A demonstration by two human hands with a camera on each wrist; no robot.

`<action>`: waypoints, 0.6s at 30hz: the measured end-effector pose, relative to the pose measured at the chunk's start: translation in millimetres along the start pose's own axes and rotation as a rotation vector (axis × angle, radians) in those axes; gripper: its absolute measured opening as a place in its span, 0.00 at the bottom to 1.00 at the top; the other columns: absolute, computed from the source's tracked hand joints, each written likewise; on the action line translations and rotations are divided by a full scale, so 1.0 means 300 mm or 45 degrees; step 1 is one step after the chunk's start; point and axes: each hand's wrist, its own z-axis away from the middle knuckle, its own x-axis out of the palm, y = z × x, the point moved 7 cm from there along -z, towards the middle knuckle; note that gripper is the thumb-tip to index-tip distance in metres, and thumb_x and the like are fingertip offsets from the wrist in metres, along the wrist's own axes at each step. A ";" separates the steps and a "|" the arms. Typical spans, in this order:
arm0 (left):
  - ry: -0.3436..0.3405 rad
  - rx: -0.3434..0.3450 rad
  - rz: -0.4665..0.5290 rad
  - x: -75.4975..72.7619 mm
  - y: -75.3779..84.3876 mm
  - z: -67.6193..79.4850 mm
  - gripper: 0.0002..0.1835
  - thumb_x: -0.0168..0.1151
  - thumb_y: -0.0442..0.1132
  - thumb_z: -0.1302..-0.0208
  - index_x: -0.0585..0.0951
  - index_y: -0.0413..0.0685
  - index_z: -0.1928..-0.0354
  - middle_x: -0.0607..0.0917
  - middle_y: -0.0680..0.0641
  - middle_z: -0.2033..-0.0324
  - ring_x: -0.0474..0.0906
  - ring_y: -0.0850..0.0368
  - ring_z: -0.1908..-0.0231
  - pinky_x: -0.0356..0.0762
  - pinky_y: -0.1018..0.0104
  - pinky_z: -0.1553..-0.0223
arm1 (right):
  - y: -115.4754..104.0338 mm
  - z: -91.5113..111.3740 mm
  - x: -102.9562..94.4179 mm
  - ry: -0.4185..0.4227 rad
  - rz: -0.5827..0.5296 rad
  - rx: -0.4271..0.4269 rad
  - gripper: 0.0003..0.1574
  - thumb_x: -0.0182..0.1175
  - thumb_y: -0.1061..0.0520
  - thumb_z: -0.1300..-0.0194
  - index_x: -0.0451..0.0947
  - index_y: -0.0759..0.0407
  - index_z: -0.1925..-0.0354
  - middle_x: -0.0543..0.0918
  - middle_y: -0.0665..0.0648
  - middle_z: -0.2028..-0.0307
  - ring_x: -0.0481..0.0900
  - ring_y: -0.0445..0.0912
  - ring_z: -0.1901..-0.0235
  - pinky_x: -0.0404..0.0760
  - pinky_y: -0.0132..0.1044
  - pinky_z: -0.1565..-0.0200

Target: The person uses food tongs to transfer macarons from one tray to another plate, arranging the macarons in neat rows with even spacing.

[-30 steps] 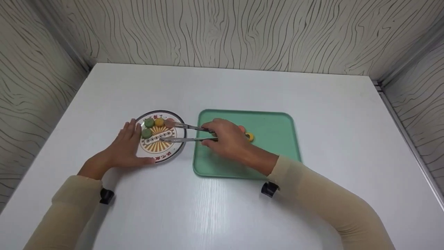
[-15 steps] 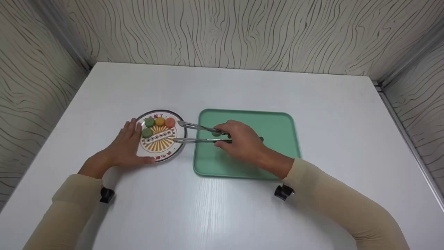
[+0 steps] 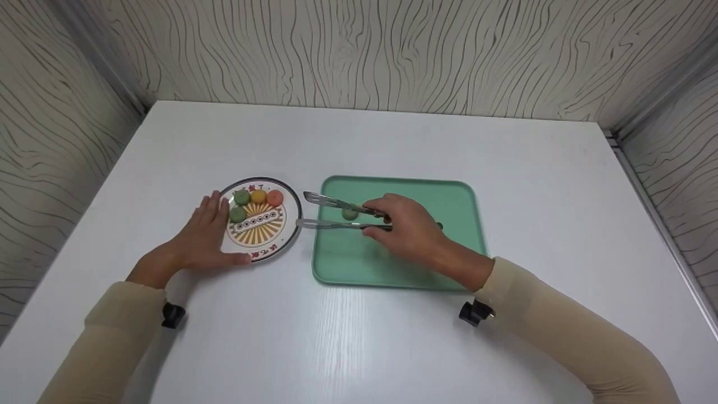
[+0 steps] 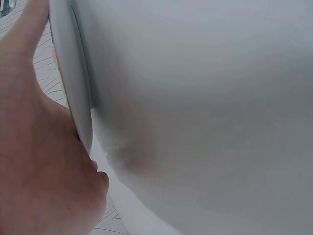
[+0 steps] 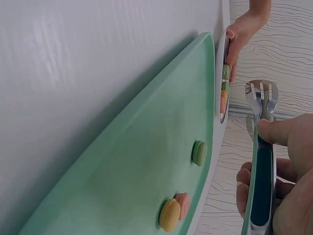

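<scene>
My left hand [image 3: 196, 241] rests at the left edge of a round patterned plate [image 3: 289, 227], fingers straight along the rim and thumb at its lower edge. On the plate sit two green macarons [image 3: 238, 214], a yellow macaron [image 3: 258, 196] and a pink macaron [image 3: 275, 197]. My right hand [image 3: 412, 230] grips metal tongs [image 3: 331, 224] with dark green handles; their arms are spread with nothing between the tips, which point at the plate. Below them, a green macaron [image 5: 199, 153] lies on the green tray [image 3: 359, 264]. The right wrist view also shows a yellow macaron [image 5: 169, 215] against a pink macaron [image 5: 183, 204].
Plate and tray stand side by side on a white table [image 3: 252, 336], a narrow gap between them. Wood-grain patterned panels [image 3: 359, 56] close off the back and both sides. A black wrist mount [image 3: 475, 312] shows under the right sleeve.
The tongs have let go of the pink macaron on the plate. My right hand has drawn them back rightward over the tray, uncovering its green macaron. The left hand stays put.
</scene>
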 end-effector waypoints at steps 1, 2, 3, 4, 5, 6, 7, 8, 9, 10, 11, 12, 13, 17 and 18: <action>0.001 0.004 0.005 0.001 -0.001 -0.001 0.74 0.65 0.75 0.48 0.39 0.26 0.23 0.32 0.27 0.23 0.25 0.29 0.24 0.35 0.33 0.26 | 0.002 0.003 -0.004 0.003 0.001 0.001 0.23 0.72 0.54 0.35 0.84 0.56 0.42 0.84 0.57 0.58 0.76 0.46 0.64 0.78 0.41 0.60; -0.001 0.006 0.008 0.001 -0.003 -0.001 0.74 0.65 0.76 0.48 0.38 0.26 0.23 0.31 0.27 0.23 0.24 0.29 0.24 0.34 0.33 0.26 | 0.005 0.005 -0.008 0.009 -0.001 0.004 0.23 0.72 0.54 0.35 0.84 0.56 0.42 0.84 0.57 0.59 0.76 0.46 0.64 0.78 0.41 0.60; -0.003 0.003 0.002 0.004 -0.005 -0.002 0.74 0.64 0.77 0.48 0.38 0.27 0.23 0.31 0.27 0.23 0.24 0.30 0.24 0.34 0.34 0.26 | 0.009 0.008 -0.012 0.014 -0.004 0.005 0.23 0.72 0.54 0.35 0.84 0.56 0.43 0.84 0.58 0.59 0.76 0.46 0.64 0.78 0.41 0.60; -0.006 -0.001 -0.007 0.006 -0.007 -0.004 0.75 0.63 0.78 0.48 0.38 0.27 0.22 0.30 0.28 0.23 0.24 0.31 0.23 0.34 0.35 0.26 | 0.012 0.012 -0.016 0.019 -0.008 0.007 0.23 0.72 0.54 0.35 0.84 0.57 0.43 0.84 0.58 0.59 0.76 0.46 0.64 0.78 0.40 0.60; -0.009 -0.001 -0.011 0.006 -0.007 -0.004 0.75 0.62 0.78 0.48 0.38 0.27 0.22 0.30 0.28 0.23 0.23 0.31 0.23 0.34 0.35 0.26 | 0.014 0.015 -0.019 0.023 -0.007 0.007 0.23 0.72 0.54 0.35 0.84 0.57 0.43 0.84 0.58 0.59 0.76 0.46 0.64 0.78 0.40 0.60; -0.012 -0.004 -0.016 0.007 -0.007 -0.006 0.75 0.62 0.78 0.48 0.37 0.28 0.22 0.30 0.28 0.23 0.23 0.31 0.23 0.33 0.35 0.25 | 0.017 0.019 -0.023 0.026 -0.010 0.008 0.23 0.72 0.54 0.35 0.84 0.57 0.43 0.84 0.58 0.59 0.77 0.46 0.64 0.78 0.40 0.60; -0.014 -0.006 -0.018 0.007 -0.006 -0.006 0.75 0.62 0.78 0.48 0.37 0.28 0.22 0.30 0.29 0.22 0.23 0.31 0.23 0.33 0.35 0.25 | 0.020 0.023 -0.026 0.029 -0.013 0.010 0.23 0.72 0.55 0.36 0.84 0.57 0.43 0.84 0.58 0.59 0.77 0.46 0.64 0.79 0.41 0.60; -0.015 -0.007 -0.020 0.006 -0.004 -0.006 0.75 0.62 0.78 0.48 0.37 0.28 0.22 0.30 0.29 0.22 0.23 0.31 0.23 0.33 0.35 0.25 | 0.023 0.027 -0.030 0.031 -0.017 0.013 0.23 0.72 0.55 0.36 0.84 0.57 0.43 0.84 0.58 0.58 0.77 0.46 0.64 0.79 0.41 0.59; -0.015 -0.007 -0.025 0.006 -0.002 -0.006 0.74 0.62 0.78 0.48 0.38 0.27 0.22 0.30 0.28 0.22 0.24 0.31 0.23 0.33 0.35 0.25 | 0.026 0.032 -0.033 0.031 -0.021 0.019 0.24 0.72 0.55 0.36 0.84 0.58 0.42 0.84 0.58 0.58 0.78 0.46 0.63 0.79 0.41 0.59; -0.013 -0.003 -0.023 0.003 0.001 -0.005 0.74 0.63 0.77 0.47 0.38 0.26 0.23 0.31 0.28 0.23 0.24 0.30 0.23 0.34 0.35 0.25 | 0.030 0.036 -0.036 0.030 -0.024 0.026 0.24 0.72 0.55 0.36 0.84 0.58 0.42 0.84 0.58 0.57 0.78 0.46 0.63 0.79 0.41 0.59; -0.013 0.000 -0.021 0.001 0.004 -0.004 0.73 0.64 0.75 0.46 0.38 0.25 0.23 0.31 0.27 0.23 0.24 0.29 0.24 0.34 0.34 0.26 | 0.032 0.040 -0.039 0.030 -0.026 0.029 0.24 0.72 0.54 0.36 0.83 0.58 0.42 0.84 0.58 0.57 0.78 0.46 0.63 0.79 0.41 0.59; -0.013 0.003 -0.021 -0.001 0.007 -0.003 0.73 0.64 0.74 0.46 0.38 0.25 0.23 0.32 0.26 0.23 0.25 0.29 0.24 0.34 0.34 0.26 | 0.036 0.044 -0.041 0.030 -0.027 0.035 0.25 0.72 0.54 0.36 0.83 0.58 0.42 0.84 0.58 0.57 0.78 0.46 0.62 0.79 0.41 0.58; -0.012 0.007 -0.018 -0.004 0.011 -0.001 0.73 0.65 0.73 0.45 0.39 0.24 0.24 0.32 0.25 0.23 0.25 0.28 0.24 0.34 0.33 0.26 | 0.039 0.048 -0.044 0.030 -0.028 0.041 0.25 0.72 0.54 0.36 0.83 0.58 0.41 0.84 0.58 0.56 0.78 0.46 0.62 0.80 0.41 0.58; -0.023 -0.001 -0.028 -0.006 0.017 0.001 0.72 0.65 0.73 0.45 0.39 0.23 0.24 0.32 0.25 0.23 0.26 0.27 0.24 0.35 0.33 0.26 | 0.052 0.060 -0.055 0.038 -0.029 0.046 0.26 0.72 0.53 0.35 0.83 0.59 0.41 0.85 0.58 0.55 0.78 0.46 0.61 0.79 0.42 0.58; -0.025 -0.003 -0.027 -0.007 0.019 0.001 0.72 0.65 0.73 0.45 0.39 0.24 0.24 0.32 0.25 0.23 0.26 0.27 0.24 0.36 0.33 0.26 | 0.055 0.062 -0.057 0.041 -0.031 0.046 0.26 0.72 0.53 0.35 0.83 0.59 0.41 0.85 0.58 0.55 0.78 0.46 0.61 0.79 0.42 0.58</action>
